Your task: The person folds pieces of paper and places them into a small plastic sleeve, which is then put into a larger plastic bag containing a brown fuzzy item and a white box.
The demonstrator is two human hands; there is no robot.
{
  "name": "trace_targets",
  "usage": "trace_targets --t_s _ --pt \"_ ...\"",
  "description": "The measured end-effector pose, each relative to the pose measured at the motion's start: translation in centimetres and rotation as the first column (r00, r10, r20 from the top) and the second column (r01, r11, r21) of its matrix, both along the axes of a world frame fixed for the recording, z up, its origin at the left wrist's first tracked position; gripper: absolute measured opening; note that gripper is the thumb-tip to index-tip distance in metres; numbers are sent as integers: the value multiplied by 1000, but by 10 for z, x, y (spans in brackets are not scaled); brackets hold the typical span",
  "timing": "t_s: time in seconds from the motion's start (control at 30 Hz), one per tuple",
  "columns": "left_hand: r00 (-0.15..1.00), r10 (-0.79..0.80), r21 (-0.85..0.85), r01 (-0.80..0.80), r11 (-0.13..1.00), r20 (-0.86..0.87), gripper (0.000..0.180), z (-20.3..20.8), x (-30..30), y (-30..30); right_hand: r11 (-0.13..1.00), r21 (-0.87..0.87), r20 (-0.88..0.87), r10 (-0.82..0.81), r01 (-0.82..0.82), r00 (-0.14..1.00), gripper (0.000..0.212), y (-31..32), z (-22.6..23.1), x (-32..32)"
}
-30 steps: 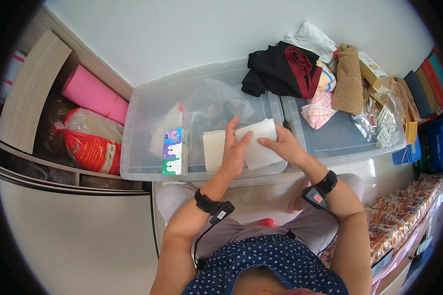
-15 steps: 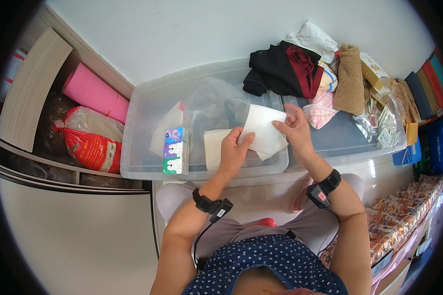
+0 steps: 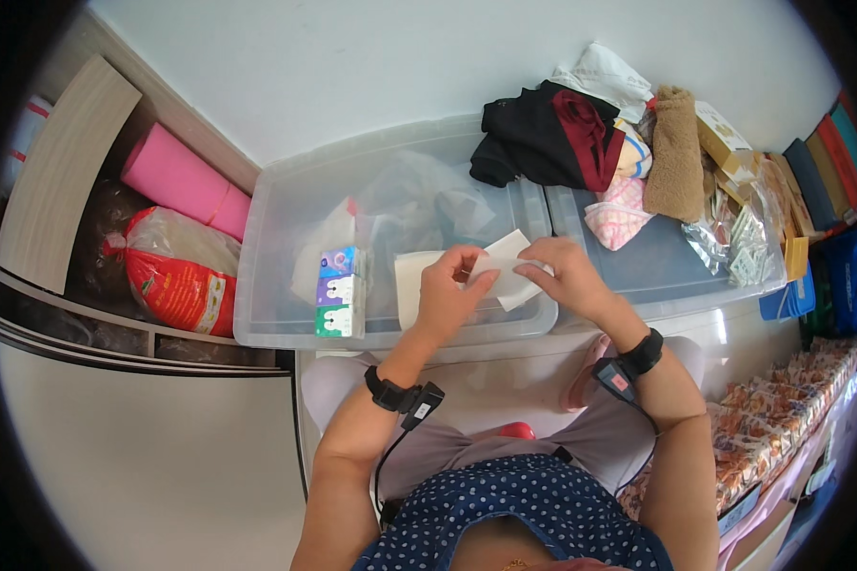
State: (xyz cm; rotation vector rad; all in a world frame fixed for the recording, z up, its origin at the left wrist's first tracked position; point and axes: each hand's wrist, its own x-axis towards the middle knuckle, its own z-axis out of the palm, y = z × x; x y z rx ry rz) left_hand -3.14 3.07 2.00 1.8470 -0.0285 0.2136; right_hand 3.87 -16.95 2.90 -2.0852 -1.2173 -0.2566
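In from the near edge they reach, left arm (image 3: 346,485) and right arm (image 3: 684,476), both bent and angling toward the middle! Here's the left hand (image 3: 450,293), fingers curled, its thumb (image 3: 485,280) pointing right; facing it, the right hand (image 3: 571,274), fingers bent over and pinching, thumb aimed left, the two thumb tips close but apart.

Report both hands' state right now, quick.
Left hand: closed, pinching the left end of a white paper.
Right hand: closed, pinching the right end of the same paper.
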Motion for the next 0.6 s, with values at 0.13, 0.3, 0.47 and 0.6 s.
trace_targets --t_s 0.13,0.3,0.47,0.6 --pt "999 -17 -165 11 986 -38 20 -4 4 7 973 146 -520 -77 177 850 17 4 1 -5" --pt "999 29 37 -29 999 23 20 -11 3 9 980 114 -477 -90 163 874 19 5 8 -6" --pt "997 65 -34 -66 997 -30 19 -11 4 9 988 47 -571 -95 148 815 21 3 7 -5" --pt "992 -25 -61 18 998 -123 20 -8 3 10 984 107 -577 -52 139 815 21 6 -6 -2"
